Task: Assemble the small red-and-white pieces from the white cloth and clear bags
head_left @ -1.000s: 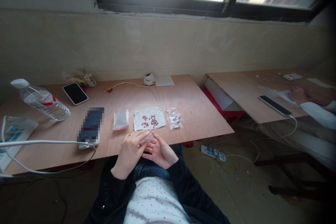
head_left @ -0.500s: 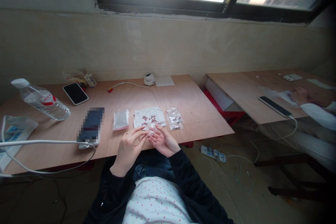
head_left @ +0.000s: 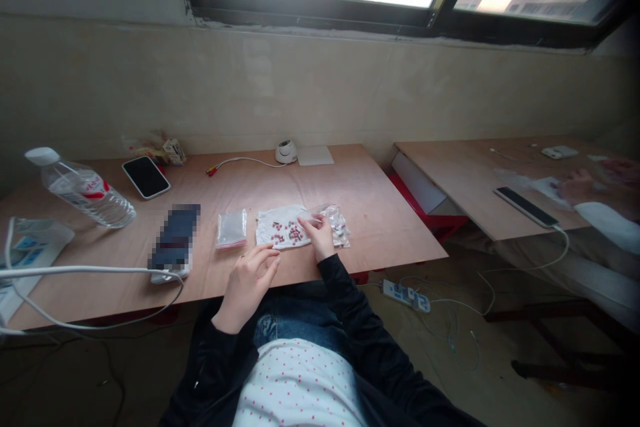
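Note:
My right hand (head_left: pixel 319 237) reaches forward over the wooden table (head_left: pixel 380 213). Its fingertips pinch a small clear bag (head_left: pixel 309 219) between a white sheet (head_left: pixel 265 235) strewn with small red pieces and a pile of filled clear bags (head_left: pixel 340 227). My left hand (head_left: pixel 247 278) stays back at the table's front edge with its fingers curled together and nothing visible in them. A stack of flat zip bags (head_left: pixel 231 228) lies left of the sheet.
On the left are a water bottle (head_left: pixel 80 190), a phone (head_left: pixel 146 177), a blurred-out device (head_left: pixel 175 237) and a white cable (head_left: pixel 90 271). A power strip (head_left: pixel 405 292) lies on the floor. Another person's hand (head_left: pixel 580 185) works at the neighbouring table near a phone (head_left: pixel 525 207).
Both hands held the small bag together near my lap. My right hand has now carried it forward to the pile of bags, while my left hand let go and stayed behind.

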Action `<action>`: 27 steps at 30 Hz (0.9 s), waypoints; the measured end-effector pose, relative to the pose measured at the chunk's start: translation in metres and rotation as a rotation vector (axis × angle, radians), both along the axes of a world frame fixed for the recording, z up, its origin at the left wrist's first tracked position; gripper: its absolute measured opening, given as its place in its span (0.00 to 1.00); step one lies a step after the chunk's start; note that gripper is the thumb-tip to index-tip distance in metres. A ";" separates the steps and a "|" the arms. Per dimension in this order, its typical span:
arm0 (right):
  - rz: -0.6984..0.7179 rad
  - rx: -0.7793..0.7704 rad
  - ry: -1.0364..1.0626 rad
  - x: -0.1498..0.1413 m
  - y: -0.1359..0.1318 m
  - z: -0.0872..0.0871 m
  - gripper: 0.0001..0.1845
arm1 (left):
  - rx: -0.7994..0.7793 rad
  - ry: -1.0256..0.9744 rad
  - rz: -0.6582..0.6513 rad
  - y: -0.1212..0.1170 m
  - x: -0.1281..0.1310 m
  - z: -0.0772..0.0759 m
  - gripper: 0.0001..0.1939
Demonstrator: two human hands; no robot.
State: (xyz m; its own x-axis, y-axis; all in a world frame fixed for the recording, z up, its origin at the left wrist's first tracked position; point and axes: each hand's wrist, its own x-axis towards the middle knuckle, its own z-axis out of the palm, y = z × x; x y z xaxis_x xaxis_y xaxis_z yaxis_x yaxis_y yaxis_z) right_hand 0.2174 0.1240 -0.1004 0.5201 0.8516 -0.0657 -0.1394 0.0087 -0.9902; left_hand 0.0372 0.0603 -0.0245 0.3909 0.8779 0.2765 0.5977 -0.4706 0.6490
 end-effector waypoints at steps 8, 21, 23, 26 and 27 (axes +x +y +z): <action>-0.035 0.004 -0.501 -0.015 -0.009 -0.009 0.21 | -0.024 0.019 -0.041 0.000 -0.002 -0.003 0.10; -0.049 0.057 -0.624 -0.015 -0.014 -0.001 0.22 | -0.017 -0.014 0.014 -0.001 -0.001 -0.004 0.17; -0.058 0.101 -0.652 -0.018 -0.020 0.010 0.22 | -0.010 -0.056 0.067 -0.001 0.000 -0.003 0.21; 0.011 0.147 -0.672 -0.026 -0.036 0.026 0.24 | -0.009 -0.119 0.118 -0.003 0.003 -0.002 0.27; 0.051 0.156 -0.671 -0.030 -0.042 0.030 0.26 | -0.012 -0.140 0.126 -0.003 0.004 -0.001 0.28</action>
